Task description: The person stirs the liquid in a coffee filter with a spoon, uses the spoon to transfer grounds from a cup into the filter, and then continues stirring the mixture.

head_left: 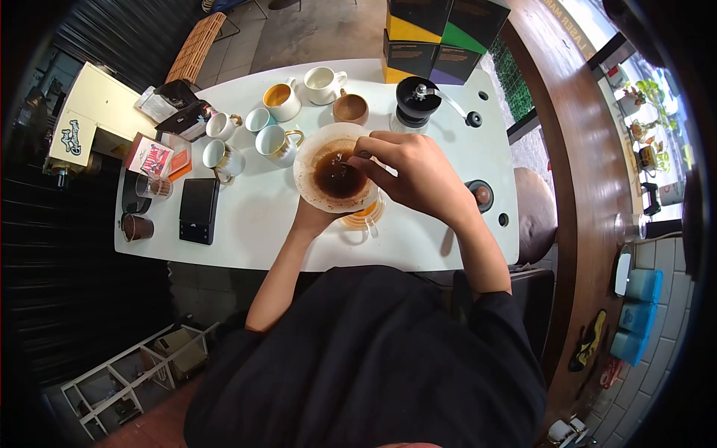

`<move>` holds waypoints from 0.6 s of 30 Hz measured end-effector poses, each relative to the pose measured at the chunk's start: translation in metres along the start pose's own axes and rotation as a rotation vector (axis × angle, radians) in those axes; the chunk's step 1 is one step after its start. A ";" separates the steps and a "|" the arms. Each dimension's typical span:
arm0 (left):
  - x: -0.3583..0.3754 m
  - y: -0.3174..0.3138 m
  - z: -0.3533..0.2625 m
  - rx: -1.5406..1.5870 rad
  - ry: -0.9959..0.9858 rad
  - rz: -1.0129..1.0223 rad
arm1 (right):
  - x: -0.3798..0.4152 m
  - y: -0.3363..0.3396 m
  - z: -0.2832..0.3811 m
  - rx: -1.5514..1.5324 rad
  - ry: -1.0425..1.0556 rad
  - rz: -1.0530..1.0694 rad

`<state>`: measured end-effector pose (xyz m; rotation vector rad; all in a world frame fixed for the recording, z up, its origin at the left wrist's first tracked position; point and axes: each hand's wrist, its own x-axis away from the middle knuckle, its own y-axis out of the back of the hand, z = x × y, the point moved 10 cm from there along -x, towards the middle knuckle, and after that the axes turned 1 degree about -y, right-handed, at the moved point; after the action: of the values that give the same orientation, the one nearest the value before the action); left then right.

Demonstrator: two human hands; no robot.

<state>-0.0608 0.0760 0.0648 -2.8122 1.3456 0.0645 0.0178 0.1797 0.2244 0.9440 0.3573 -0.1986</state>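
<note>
A pale coffee filter cone (pixel 302 175) stands at the middle of the table, with dark brown coffee (pixel 337 179) in it and grounds stuck to its wall. My left hand (pixel 320 218) is under the cone's near side, its fingers wrapped round it and mostly hidden. Over the cone's right rim, my right hand (pixel 399 168) has its fingers bent and pinched together above the coffee. Whatever it grips is too small to make out. Partly below the cone and my right hand, a glass server (pixel 367 220) shows amber light through it.
Several cups, such as a brown cup (pixel 351 110) and a white mug (pixel 321 86), stand beyond the cone. A hand grinder (pixel 415 104) is at the back right, before black boxes (pixel 441 60). A black scale (pixel 199 211) lies left; a round brown-topped tool (pixel 482 196) sits right.
</note>
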 end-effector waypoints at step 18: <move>-0.003 0.001 0.008 -0.011 -0.051 -0.018 | 0.009 0.005 -0.015 -0.226 -0.032 -0.076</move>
<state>-0.0635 0.0781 0.0574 -2.8110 1.3141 0.1425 0.0241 0.1947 0.2165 0.7047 0.3780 -0.2375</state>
